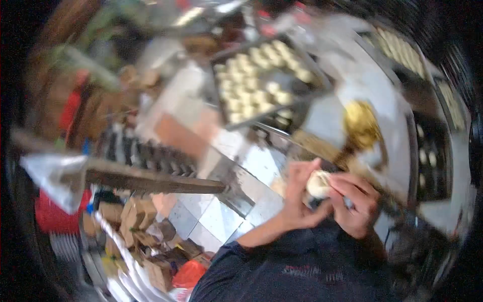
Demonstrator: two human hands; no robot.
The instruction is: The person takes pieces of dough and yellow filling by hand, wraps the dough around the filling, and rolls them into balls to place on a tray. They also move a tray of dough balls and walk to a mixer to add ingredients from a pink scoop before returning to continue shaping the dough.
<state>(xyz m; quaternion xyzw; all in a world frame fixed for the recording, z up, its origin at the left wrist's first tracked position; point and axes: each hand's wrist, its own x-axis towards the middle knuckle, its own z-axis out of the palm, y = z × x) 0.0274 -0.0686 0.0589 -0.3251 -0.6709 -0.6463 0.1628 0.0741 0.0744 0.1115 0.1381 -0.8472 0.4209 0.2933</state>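
Note:
A small pale ball of dough point(318, 184) is held between both hands in front of my chest. My left hand point(300, 194) cups it from the left, with fingers pointing up and the thumb below. My right hand point(354, 201) pinches its upper right side with bent fingers. The dough looks folded or gathered at the top, though blur hides the detail. Beyond the hands, a yellow mass point(362, 125), perhaps a filling, sits on the pale worktop point(390, 113). A dark tray point(241, 122) carries rows of similar dough pieces.
More dark trays with dough pieces point(400, 50) line the right side, including a sparsely filled tray point(432, 161). A wooden beam point(156, 182) juts in from the left. Cardboard boxes point(136, 216) and a red bag point(189, 273) lie at lower left, beside the tiled floor point(221, 220).

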